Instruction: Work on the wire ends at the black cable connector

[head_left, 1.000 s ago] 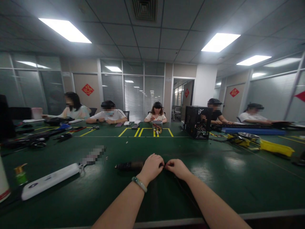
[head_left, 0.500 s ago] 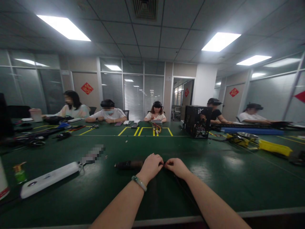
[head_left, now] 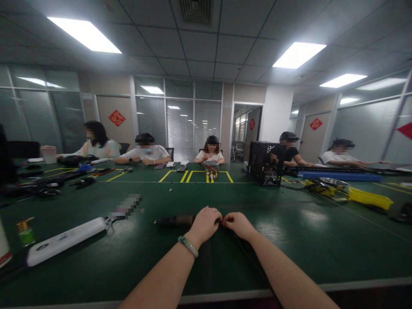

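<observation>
A dark corded electric screwdriver (head_left: 177, 221) lies on the green table, its narrow tip pointing left. My left hand (head_left: 206, 222) is closed around its rear end, hiding that part. Close by on the right, my right hand (head_left: 237, 224) pinches the black cord (head_left: 249, 251) where it meets the tool. Fingertips of both hands nearly touch, and the exact joint between them is too small to make out. From there the cord runs under my right forearm toward the table's front edge.
On the left lie a white power strip (head_left: 67, 241), a phone-like blurred object (head_left: 127, 207) and a small green bottle (head_left: 25, 231). A black computer case (head_left: 265, 163) stands across the table. Yellow trays (head_left: 370, 198) are at right. Several people sit along the far side.
My hands keep almost the same place and grip. The whole view has shifted very slightly; the screwdriver and the cord stay put.
</observation>
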The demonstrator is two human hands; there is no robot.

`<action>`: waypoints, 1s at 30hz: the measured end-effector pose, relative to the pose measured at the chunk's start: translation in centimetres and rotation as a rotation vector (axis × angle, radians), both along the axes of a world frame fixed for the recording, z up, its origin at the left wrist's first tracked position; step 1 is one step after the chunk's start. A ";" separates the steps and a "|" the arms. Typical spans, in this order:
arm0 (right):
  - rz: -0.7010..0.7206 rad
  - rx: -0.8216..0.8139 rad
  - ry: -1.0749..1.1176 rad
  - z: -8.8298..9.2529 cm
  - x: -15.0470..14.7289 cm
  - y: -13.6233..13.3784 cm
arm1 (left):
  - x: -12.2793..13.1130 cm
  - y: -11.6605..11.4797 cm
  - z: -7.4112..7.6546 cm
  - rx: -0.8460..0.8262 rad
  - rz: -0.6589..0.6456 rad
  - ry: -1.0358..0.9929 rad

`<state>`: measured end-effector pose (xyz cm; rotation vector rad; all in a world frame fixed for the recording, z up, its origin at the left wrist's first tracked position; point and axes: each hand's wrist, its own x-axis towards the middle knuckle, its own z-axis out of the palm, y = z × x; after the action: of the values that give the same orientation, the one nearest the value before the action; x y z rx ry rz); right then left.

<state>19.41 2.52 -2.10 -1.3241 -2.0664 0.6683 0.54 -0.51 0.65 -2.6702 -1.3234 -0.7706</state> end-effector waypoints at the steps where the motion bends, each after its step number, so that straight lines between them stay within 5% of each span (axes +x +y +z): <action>1: 0.005 0.001 0.004 0.0 0.0 0.0 | 0.0 -0.1 0.0 0.003 0.001 -0.007; 30: 0.014 0.001 -0.013 -0.6 0.1 0.5 | -0.2 0.4 -0.2 -0.062 0.058 -0.001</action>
<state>19.56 3.05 -2.71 -1.3186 -2.0876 0.6664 0.39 -0.10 0.42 -2.6656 -1.4410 -0.7362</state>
